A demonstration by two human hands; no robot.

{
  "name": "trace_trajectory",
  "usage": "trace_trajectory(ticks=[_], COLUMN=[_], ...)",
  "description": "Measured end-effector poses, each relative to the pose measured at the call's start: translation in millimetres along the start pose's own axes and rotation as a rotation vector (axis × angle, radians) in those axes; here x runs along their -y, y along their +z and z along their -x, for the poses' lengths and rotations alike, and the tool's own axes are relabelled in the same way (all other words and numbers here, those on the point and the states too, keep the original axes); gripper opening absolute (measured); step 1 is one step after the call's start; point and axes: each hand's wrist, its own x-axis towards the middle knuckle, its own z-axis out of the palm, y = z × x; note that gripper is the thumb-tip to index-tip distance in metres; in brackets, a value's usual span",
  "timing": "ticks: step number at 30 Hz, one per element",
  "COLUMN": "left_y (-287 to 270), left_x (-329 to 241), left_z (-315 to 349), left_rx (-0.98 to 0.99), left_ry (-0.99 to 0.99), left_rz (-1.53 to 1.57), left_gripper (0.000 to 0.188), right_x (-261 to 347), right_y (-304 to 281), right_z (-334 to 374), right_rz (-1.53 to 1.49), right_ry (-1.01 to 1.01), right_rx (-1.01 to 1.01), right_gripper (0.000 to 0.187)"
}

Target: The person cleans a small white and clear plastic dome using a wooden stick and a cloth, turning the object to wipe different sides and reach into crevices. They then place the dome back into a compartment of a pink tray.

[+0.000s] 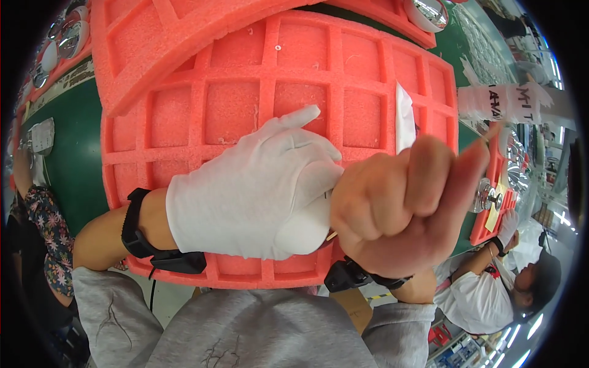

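My left hand [257, 184], in a white cloth glove, is over a red foam tray [239, 73] with square compartments. Its fingers curl around a smooth white rounded piece [307, 228], while the index finger points forward. Most of that piece is covered by the hand. My bare right hand [405, 202] is raised close to the camera, just right of the left one. Its fingers are folded, with the fingertips pressed together toward the upper right. Something thin and small shows at the tips, too fine to name. The two hands overlap in view.
Another red foam sheet [129, 55] lies across the tray's far left. A white strip [404, 116] stands in a right-hand compartment. Shiny domed parts [427, 13] sit in foam beyond. A co-worker [481, 291] is at the right; another person's patterned sleeve [52, 239] shows left.
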Motion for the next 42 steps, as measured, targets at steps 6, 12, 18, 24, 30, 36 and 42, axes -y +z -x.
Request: trace_trajectory(ticks=[6, 12, 18, 24, 30, 36, 42], left_y=[2, 1, -1, -15, 1, 0, -4], left_x=[2, 3, 0, -6, 1, -4, -5], left_z=[3, 1, 2, -4, 0, -1, -3], left_rx=[-0.049, -0.014, -0.025, 0.051, -0.065, -0.005, 0.035], left_ry=[0.052, 0.044, 0.029, -0.023, 0.087, 0.066, -0.039], left_rz=[-0.055, -0.022, 0.006, 0.055, -0.026, -0.113, 0.042], left_gripper=[0.063, 0.066, 0.071, 0.069, 0.063, 0.060, 0.063], right_x=[0, -4, -3, -2, 0, -1, -15], right_y=[-7, -6, 3, 3, -3, -10, 3], right_z=[-7, 0, 4, 5, 0, -5, 5], right_rz=[-0.268, -0.079, 0.105, 0.126, -0.173, -0.324, -0.094], right_ry=[-0.013, -0.110, -0.142, -0.113, -0.006, -0.016, -0.202], right_rx=[-0.105, 0.001, 0.019, 0.018, -0.059, -0.069, -0.007], right_gripper=[0.054, 0.054, 0.054, 0.054, 0.054, 0.053, 0.056])
